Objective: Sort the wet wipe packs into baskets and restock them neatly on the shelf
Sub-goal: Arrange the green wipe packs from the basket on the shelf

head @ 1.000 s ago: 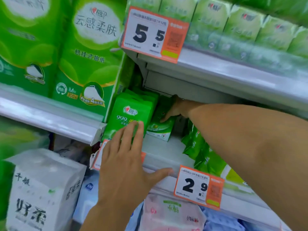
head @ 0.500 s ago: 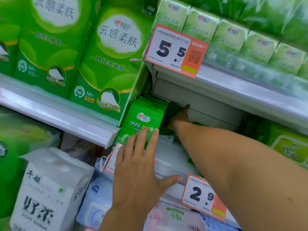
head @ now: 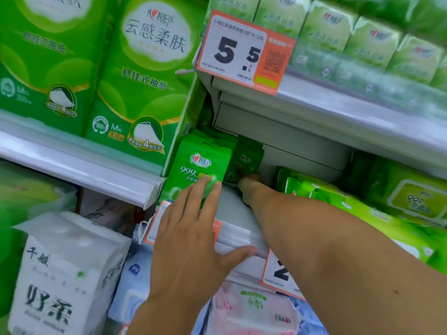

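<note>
Wipe packs: a bright green pack (head: 197, 170) stands upright at the shelf (head: 238, 234) front, a darker pack (head: 248, 158) just behind it. Your left hand (head: 191, 240) lies flat, straight fingertips (head: 208, 187) touching the front pack. Your right hand (head: 250, 184) reaches to the darker pack; its fingers are hidden, so I cannot tell their grip. The packs look soft, light and slick; hold them by the flat sides.

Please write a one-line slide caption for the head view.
Left hand steadies the front wipe pack while the right hand reaches a darker pack behind it.
</note>
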`<action>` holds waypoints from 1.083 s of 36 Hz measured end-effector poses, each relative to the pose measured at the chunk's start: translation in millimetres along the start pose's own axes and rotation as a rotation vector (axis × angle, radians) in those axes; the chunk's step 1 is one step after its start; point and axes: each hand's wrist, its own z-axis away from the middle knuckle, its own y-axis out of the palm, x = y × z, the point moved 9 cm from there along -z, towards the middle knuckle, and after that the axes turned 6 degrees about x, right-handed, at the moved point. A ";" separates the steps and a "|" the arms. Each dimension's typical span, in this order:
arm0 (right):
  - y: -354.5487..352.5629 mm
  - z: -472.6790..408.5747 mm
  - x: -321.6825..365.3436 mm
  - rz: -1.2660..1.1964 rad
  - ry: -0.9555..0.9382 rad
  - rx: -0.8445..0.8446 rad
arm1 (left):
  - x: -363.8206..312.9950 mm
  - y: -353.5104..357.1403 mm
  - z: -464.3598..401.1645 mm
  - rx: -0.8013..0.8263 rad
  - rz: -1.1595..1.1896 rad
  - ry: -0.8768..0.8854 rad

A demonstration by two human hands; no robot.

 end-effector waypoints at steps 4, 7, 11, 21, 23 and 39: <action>5.0 3.9 4.2 -0.018 -0.020 0.032 | -0.8 -0.2 0.3 -0.005 0.002 0.001; 1.9 8.0 6.3 -0.054 -0.008 0.034 | -1.3 -0.4 0.5 -0.008 0.002 0.003; 6.6 -14.2 -4.8 -0.153 0.036 0.045 | -0.6 0.1 0.3 -0.010 -0.001 0.001; 3.9 -6.7 -1.5 -0.188 0.022 -0.015 | 0.2 0.0 0.1 -0.013 -0.008 0.005; 0.3 0.3 0.8 -0.150 0.008 -0.035 | 0.2 -0.1 0.1 -0.014 -0.009 0.007; -12.3 24.9 21.3 -0.028 -0.053 -0.081 | -2.6 -0.9 2.9 -0.024 -0.024 0.042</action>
